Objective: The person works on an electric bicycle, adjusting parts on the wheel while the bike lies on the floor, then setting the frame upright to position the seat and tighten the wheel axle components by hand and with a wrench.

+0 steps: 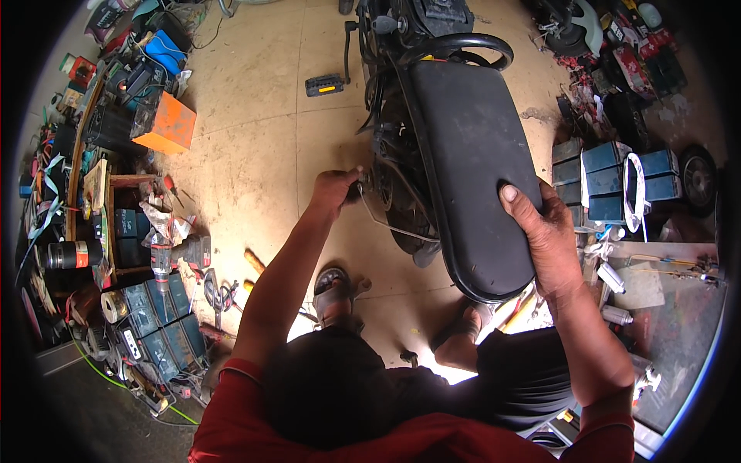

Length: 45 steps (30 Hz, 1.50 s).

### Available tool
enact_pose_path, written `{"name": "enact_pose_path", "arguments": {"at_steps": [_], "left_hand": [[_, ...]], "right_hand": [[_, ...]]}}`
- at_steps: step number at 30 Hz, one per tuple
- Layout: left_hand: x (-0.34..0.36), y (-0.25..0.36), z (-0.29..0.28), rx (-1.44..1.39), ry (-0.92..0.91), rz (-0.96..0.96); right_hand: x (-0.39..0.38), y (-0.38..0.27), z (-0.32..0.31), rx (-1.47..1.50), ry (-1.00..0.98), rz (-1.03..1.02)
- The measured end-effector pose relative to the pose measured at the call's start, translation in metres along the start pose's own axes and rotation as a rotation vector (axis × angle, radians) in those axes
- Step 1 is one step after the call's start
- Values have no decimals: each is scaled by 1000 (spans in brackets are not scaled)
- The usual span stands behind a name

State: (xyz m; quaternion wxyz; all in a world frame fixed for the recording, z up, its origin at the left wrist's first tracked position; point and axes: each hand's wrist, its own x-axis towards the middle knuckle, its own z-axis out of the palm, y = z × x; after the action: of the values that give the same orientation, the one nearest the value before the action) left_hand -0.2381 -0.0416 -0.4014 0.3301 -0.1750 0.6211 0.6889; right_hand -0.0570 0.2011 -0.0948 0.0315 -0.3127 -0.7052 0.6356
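A long black padded seat spans the rear of a two-wheeled bike, possibly an electric one. My right hand grips the seat's right edge near its back end, the thumb on top and the fingers over the side. Low on the bike's left, my left hand is closed beside the rear wheel; what it holds is hidden. A thin bent metal rod runs from near that hand along the wheel. The black pedal sticks out farther forward. A black curved rail arches over the seat's front.
Blue-grey batteries and a cordless drill crowd the left side, with an orange box farther off. More batteries stand at right, near a glass-topped case. A yellow-handled tool lies on the tiled floor.
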Motion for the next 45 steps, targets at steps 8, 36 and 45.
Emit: {"name": "enact_pose_path", "arguments": {"at_steps": [8, 36, 45], "left_hand": [[-8, 9, 6, 127, 27, -4], [-14, 7, -3, -180, -91, -65], [-7, 4, -6, -127, -155, 1]], "right_hand": [[-1, 1, 2, 6, 12, -2], [-1, 0, 2, -9, 11, -3], [0, 0, 2, 0, 0, -13]]}}
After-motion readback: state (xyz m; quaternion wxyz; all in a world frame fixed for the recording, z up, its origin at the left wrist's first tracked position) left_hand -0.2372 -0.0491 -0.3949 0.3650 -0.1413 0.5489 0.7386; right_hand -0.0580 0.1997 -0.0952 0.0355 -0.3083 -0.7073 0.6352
